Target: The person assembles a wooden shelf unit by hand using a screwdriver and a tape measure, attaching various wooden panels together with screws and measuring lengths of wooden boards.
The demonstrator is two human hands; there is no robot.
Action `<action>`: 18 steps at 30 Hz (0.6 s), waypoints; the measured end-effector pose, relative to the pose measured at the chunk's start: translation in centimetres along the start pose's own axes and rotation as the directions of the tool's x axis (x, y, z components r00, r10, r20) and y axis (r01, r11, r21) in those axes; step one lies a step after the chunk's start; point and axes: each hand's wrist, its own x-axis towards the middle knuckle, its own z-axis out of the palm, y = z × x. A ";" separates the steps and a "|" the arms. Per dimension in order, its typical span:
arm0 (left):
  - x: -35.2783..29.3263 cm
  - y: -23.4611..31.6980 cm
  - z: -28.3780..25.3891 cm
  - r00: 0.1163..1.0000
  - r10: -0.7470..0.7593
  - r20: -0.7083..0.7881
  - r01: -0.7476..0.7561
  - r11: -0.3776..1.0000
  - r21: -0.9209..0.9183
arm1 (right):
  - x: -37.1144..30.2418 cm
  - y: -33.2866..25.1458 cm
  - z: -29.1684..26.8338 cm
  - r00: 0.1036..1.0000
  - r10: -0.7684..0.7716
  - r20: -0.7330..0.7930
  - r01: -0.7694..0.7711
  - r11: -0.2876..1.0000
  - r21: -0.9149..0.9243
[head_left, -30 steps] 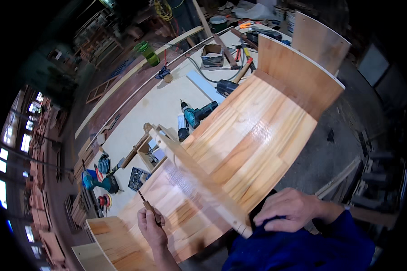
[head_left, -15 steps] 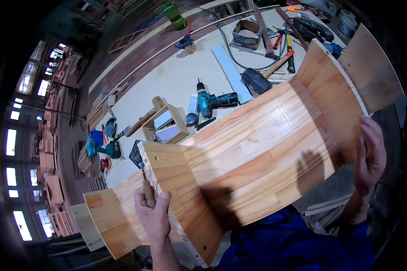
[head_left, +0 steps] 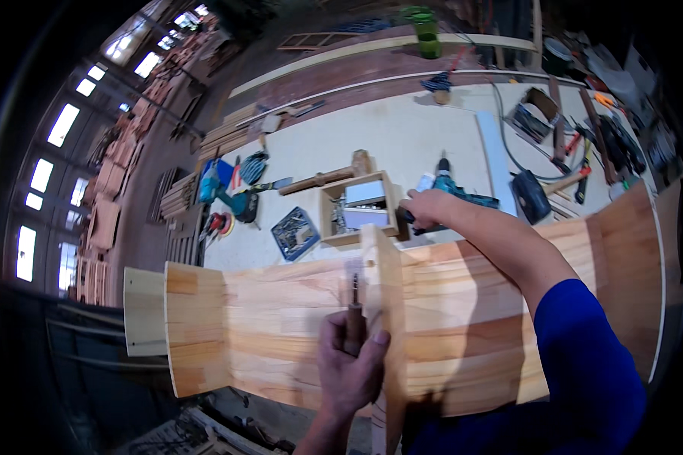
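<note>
From my end, I have the left hand (head_left: 351, 368) closed round the handle of a wooden-handled tool (head_left: 354, 324), its thin tip pointing up, over the left part of the wooden piece (head_left: 281, 318) and just left of the upright divider (head_left: 391, 303). I cannot tell whether the thumb touches that divider, so I would hold the shaft clear of the board's face, since a slip could well scratch the wood. The right hand (head_left: 426, 210) reaches across to the bench (head_left: 402, 114), fingers bent down over a dark object (head_left: 407, 217); I cannot tell whether they grip it. I would set the fingertips squarely and lift straight up, sparing the box beside them. Around this, from the left, I have a teal drill (head_left: 235, 201), a dark tray (head_left: 296, 235) of small metal parts, a wooden-handled hammer (head_left: 322, 182) lying behind a wooden box (head_left: 328, 216), then a second teal drill (head_left: 463, 196) close behind the right forearm, a pale blue strip (head_left: 495, 155) and a black-headed mallet (head_left: 530, 197). The divider rises between my two hands, and that drill, by my judgement, leaves the right wrist little room; the end board (head_left: 630, 254) bounds the far right.
</note>
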 end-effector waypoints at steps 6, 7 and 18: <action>3.4 -2.2 -3.6 0.996 -0.006 -0.091 0.003 1.000 -0.031 | 5.5 -0.4 2.6 0.980 -0.045 0.194 0.088 0.971 -0.222; 4.9 -3.1 -4.4 0.996 0.074 -0.059 -0.066 0.989 0.131 | 6.4 0.2 3.6 0.984 -0.057 0.172 0.100 0.962 -0.252; 20.6 -6.8 -5.3 0.979 0.206 0.003 -0.136 0.636 0.760 | 0.4 1.4 -5.0 0.987 0.151 -0.048 -0.007 0.343 0.939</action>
